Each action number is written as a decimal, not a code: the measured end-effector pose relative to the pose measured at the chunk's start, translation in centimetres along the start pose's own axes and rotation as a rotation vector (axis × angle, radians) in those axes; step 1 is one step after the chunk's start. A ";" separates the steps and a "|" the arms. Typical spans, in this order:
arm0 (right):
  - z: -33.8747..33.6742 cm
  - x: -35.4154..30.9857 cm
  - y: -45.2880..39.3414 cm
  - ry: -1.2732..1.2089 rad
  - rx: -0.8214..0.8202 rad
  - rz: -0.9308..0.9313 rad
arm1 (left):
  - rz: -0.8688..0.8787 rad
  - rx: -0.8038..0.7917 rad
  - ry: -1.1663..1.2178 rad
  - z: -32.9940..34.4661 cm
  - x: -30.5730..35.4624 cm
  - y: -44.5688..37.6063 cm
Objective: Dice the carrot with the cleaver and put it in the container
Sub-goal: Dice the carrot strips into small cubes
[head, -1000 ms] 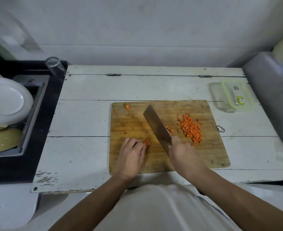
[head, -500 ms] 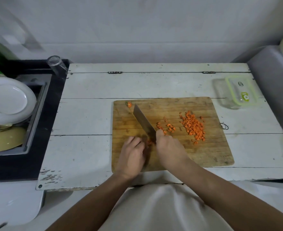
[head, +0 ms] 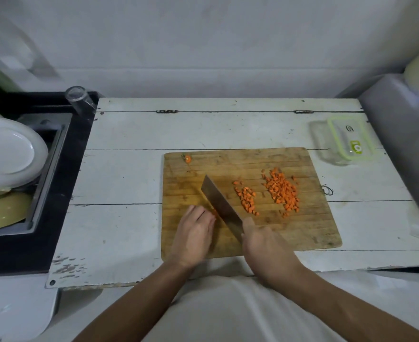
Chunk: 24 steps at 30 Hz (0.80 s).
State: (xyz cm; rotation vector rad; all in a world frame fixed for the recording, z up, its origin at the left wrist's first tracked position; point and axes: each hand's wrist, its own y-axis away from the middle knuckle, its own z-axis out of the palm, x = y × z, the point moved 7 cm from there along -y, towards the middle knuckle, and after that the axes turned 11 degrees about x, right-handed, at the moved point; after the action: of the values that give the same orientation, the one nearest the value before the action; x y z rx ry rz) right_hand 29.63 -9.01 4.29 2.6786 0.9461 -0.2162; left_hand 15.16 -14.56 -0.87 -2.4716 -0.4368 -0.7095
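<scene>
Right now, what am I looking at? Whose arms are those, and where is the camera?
There is no machine here. A person wears a camera on their head, and it looks down at their own two arms, so you see what they see.

They stand at a white table with a wooden cutting board on it. The right hand grips a cleaver, whose blade slants across the board. The left hand rests on the board beside the blade, its fingers curled over a bit of carrot that is mostly hidden.

Two piles of diced carrot lie on the board, plus a carrot end near its far corner. A clear container with a green-edged lid waits on the right. On the left is a sink with a white plate.
</scene>
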 end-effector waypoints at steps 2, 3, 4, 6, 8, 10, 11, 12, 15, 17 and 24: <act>0.4 -0.6 0.1 0.026 -0.038 -0.006 | 0.005 -0.013 0.013 0.0 0.2 0.0; 0.5 -1.0 -0.3 0.037 -0.036 -0.007 | 0.012 -0.016 0.018 -0.1 0.3 -0.1; 0.6 -1.6 -1.0 0.061 -0.022 -0.018 | 0.018 -0.022 0.018 0.0 0.2 -0.2; 0.6 -3.0 -2.5 0.117 0.021 -0.043 | 0.042 -0.043 0.013 0.0 0.2 -0.2; 0.6 -3.9 -3.8 0.105 0.043 -0.052 | 0.076 -0.080 0.002 0.0 0.3 0.0; 0.5 -3.0 -3.9 0.056 0.039 -0.006 | 0.128 -0.119 -0.031 -0.1 0.2 0.3; 0.3 -1.7 -3.7 0.038 0.040 0.042 | 0.150 -0.120 -0.048 -0.2 0.2 0.5; 0.0 -0.1 -3.5 0.019 0.052 0.097 | 0.157 -0.119 -0.057 -0.3 0.0 0.8; -1.2 4.4 -3.2 -0.049 0.126 0.209 | 0.119 -0.123 -0.045 -0.3 -0.5 0.8; -2.0 5.5 -2.9 -0.084 0.150 0.211 | 0.121 -0.141 -0.032 0.2 -0.1 0.4; -1.1 1.6 -0.6 -0.033 0.063 0.029 | 0.093 -0.121 0.000 1.1 1.0 -0.6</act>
State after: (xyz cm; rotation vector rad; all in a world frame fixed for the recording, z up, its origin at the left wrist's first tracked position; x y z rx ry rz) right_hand 30.57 -7.25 4.85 2.7352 0.9048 -0.2881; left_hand 16.18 -13.35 -0.83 -2.5859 -0.2838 -0.7162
